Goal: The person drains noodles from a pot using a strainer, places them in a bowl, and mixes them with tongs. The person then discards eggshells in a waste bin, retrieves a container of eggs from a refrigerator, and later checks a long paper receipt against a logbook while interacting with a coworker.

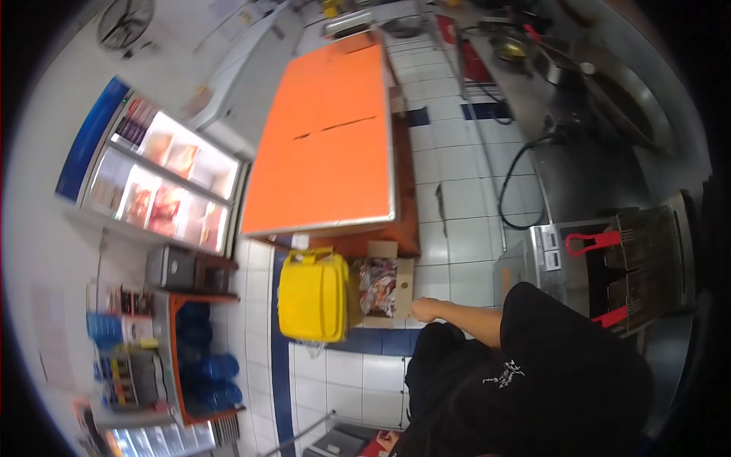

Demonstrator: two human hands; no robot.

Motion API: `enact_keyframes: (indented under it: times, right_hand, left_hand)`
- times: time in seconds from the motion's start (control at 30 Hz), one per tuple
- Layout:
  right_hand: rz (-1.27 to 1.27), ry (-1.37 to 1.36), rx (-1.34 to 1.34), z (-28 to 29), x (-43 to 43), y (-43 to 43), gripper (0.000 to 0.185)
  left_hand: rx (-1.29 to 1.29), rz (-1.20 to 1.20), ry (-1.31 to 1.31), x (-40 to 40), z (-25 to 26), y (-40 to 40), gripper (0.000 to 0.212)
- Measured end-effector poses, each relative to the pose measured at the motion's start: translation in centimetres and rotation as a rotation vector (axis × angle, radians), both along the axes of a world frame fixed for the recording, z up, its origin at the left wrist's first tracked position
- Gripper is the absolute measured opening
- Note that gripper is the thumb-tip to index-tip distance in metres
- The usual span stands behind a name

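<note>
My right hand [424,309] hangs low with its fingers seemingly curled, at the near flap of an open cardboard box [404,285]. Whether it touches the flap or holds anything cannot be made out. Crumpled wrappers or small packets [378,285] fill the box, which stands on the floor. Beside the box is a yellow plastic bin [313,297] with its lid down. My left hand is not clearly in view. A red item [374,447] with a pale patch shows at the bottom edge, partly hidden by my black shirt.
An orange-topped table [325,154] stands behind the box and bin. A deep fryer with red-handled baskets [639,245] is beside my right arm, along a steel counter [588,177]. A black hose [505,188] loops off it. Opposite stand a lit display fridge [165,177] and blue water bottles [220,368].
</note>
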State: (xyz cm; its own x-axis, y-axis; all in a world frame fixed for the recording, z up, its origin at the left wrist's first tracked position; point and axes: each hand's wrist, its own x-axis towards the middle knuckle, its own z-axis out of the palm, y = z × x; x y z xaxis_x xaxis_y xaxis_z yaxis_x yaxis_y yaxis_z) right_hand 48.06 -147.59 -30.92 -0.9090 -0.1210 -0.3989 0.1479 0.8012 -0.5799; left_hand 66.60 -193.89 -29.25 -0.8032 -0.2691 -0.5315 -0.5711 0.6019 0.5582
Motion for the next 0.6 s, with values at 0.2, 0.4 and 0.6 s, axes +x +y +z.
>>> enact_keyframes:
  times: [0.2,0.4,0.6]
  right_hand:
    - [-0.692,0.068,-0.316,8.9,-4.4,16.1,0.026]
    - [-0.958,0.21,-0.354,-0.2,-5.5,37.8,0.038]
    - [-1.292,-0.031,-0.691,11.3,-5.4,51.8,0.029]
  left_hand:
    - [0.134,-0.122,0.083,-17.5,-1.2,10.9,0.042]
    - [0.283,-0.508,0.651,-38.1,4.3,32.5,0.043]
    - [0.485,-0.688,0.571,-52.9,15.8,61.3,0.041]
